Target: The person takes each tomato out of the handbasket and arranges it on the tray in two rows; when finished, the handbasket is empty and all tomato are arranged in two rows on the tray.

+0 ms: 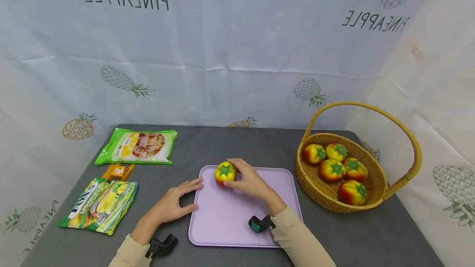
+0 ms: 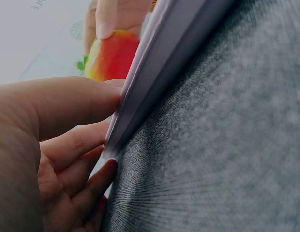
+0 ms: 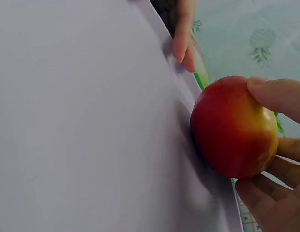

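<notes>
A red and yellow persimmon [image 1: 224, 173] with a green leafy cap is at the upper left corner of a lilac tray [image 1: 230, 221]. My right hand [image 1: 249, 179] holds it between thumb and fingers. In the right wrist view the persimmon [image 3: 232, 128] is seen from its red side, close to the tray's rim. At the tray's left edge, my left hand [image 1: 172, 204] rests its extended fingers and thumb against the rim. The left wrist view shows the thumb [image 2: 87, 104] touching the tray's side wall [image 2: 145, 72].
A wicker basket [image 1: 308, 188] with a tall handle stands right of the tray, holding several similar persimmons [image 1: 331, 170]. On the left lie a green food bag [image 1: 139, 146], a small orange packet [image 1: 118, 172] and a green-yellow packet [image 1: 100, 206]. Behind the grey table [image 1: 222, 143] hangs a pineapple-print cloth [image 1: 230, 52].
</notes>
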Demonstrator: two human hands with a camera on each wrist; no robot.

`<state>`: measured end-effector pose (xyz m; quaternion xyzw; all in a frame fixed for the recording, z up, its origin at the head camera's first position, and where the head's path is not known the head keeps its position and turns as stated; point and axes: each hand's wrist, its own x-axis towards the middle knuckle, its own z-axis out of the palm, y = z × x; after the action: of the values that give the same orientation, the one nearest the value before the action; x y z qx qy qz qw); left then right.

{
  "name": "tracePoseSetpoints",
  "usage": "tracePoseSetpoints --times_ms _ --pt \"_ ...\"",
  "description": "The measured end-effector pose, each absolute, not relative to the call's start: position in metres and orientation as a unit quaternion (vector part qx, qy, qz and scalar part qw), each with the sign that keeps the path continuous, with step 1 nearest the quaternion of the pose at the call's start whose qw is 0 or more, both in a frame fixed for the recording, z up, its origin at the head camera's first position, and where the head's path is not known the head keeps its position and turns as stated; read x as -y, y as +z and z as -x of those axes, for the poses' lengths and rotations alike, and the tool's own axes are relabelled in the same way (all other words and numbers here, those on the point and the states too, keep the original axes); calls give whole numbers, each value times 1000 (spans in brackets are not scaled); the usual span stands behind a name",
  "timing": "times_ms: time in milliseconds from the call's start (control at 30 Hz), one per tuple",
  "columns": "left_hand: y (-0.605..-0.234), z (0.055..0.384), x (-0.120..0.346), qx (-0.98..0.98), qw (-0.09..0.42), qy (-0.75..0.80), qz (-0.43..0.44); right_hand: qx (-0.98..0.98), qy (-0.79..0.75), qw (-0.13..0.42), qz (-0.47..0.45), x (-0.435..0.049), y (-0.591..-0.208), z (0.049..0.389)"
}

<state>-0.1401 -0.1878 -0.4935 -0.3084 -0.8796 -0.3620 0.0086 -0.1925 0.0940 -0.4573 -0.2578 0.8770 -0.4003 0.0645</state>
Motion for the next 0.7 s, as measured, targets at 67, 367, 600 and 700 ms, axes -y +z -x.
tracePoseSetpoints --times_ms 67,367,600,700 --pt "-494 140 188 880 9 -362 308 -877 -401 69 256 -93 -459 195" --pt "-495 140 189 885 23 -351 304 -878 -395 89 254 -93 -455 196" --pt "-495 140 188 882 9 -360 304 -883 -388 92 246 -93 -455 195" --pt "-495 140 188 882 9 -359 304 -885 -386 96 243 -93 -456 195"
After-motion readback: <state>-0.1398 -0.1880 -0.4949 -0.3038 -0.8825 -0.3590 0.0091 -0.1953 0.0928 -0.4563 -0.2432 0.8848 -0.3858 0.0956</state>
